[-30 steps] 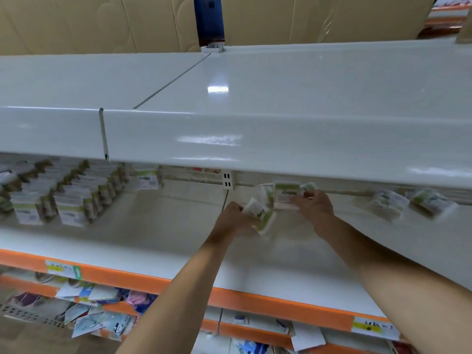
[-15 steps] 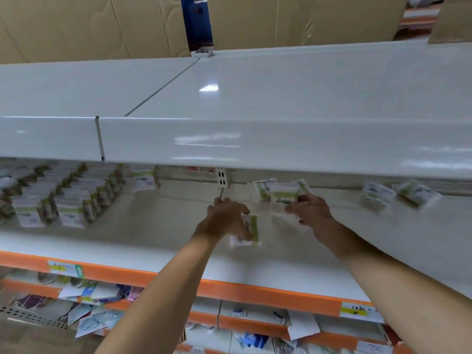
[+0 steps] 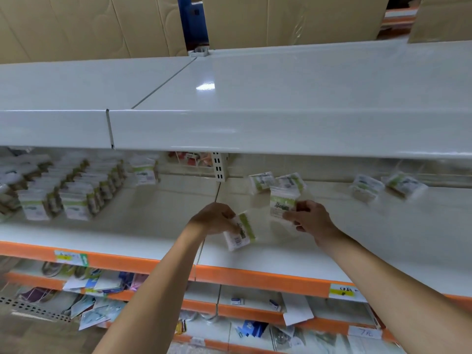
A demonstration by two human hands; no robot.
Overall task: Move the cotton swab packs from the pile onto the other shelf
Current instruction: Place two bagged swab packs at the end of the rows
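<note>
Left hand (image 3: 217, 219) grips one cotton swab pack (image 3: 240, 232), long axis tilted; the stocked rows (image 3: 74, 190) lie toward ten o'clock. Right hand (image 3: 310, 221) pinches another pack (image 3: 281, 204).

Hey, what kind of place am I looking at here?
Most likely a retail shop aisle. White metal shelves carry orange front strips with price tags, small cotton swab packs stand in neat rows, and cardboard cartons are stacked behind the top shelf.
</note>
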